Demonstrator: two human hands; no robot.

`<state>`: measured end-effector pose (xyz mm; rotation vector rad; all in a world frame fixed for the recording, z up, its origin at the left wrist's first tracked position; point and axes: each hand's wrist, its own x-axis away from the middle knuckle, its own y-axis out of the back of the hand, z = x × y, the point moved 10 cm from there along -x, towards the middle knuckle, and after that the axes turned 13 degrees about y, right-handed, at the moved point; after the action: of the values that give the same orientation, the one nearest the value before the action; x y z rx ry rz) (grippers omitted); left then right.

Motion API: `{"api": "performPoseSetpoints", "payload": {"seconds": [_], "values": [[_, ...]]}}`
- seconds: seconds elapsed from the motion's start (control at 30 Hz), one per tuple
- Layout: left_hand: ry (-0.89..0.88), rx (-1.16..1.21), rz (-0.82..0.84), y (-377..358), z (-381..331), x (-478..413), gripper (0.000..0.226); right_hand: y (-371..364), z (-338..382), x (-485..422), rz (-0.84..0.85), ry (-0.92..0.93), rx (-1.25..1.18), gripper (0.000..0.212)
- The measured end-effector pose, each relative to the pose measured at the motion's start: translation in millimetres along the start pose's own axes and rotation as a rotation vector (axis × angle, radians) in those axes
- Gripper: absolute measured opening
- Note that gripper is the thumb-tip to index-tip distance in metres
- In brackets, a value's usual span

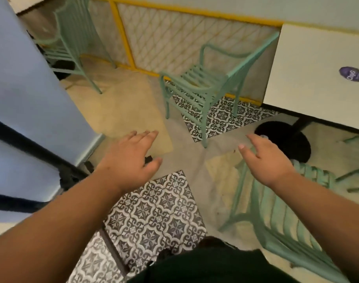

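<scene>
we stand with both arms stretched forward and down over the black and white patterned tile floor (160, 213), and neither hand holds anything. the left hand (131, 156) hangs palm down with its fingers (148, 135) straight and lightly spread over bare floor, and the right hand (266, 160) hangs the same way, its fingers (254, 139) loose, a little parted and curled round nothing. the thing nearest to us is the mint green slatted metal chair (276, 217) at the lower right. its slats run from beneath the right wrist down toward the lower right corner of the view, and its frame edge lies just under and to the left of that hand. we cannot tell whether the hand touches the chair or only hovers above it. the right hand is plainly the nearer one. the left hand is well apart from the chair, across a strip of floor, so we judge that a grip on the chair would start on the right side, with the left hand crossing over to meet it. a second mint green metal armchair (203, 86) stands farther ahead between the lines of the two hands, near a yellow framed railing (123, 37). a white worktop (317, 78) bearing a purple item (351, 74) lies to the right and a pale blue worktop (31, 78) to the left.
</scene>
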<state>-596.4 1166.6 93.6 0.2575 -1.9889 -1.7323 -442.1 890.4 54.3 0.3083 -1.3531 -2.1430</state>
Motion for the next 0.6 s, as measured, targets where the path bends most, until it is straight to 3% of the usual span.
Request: {"api": "performPoseSetpoints", "payload": {"seconds": [0.3,0.6], "values": [[-0.144,-0.011,-0.024,30.5,-22.2,-146.2,0.074,21.3,-11.7,-69.9,-0.108,-0.135,-0.004,0.063],[-0.156,-0.007,0.032,26.0,-47.4,-295.8,0.079,11.5,-22.5,-224.2,-0.011,-0.089,0.009,0.065]]}}
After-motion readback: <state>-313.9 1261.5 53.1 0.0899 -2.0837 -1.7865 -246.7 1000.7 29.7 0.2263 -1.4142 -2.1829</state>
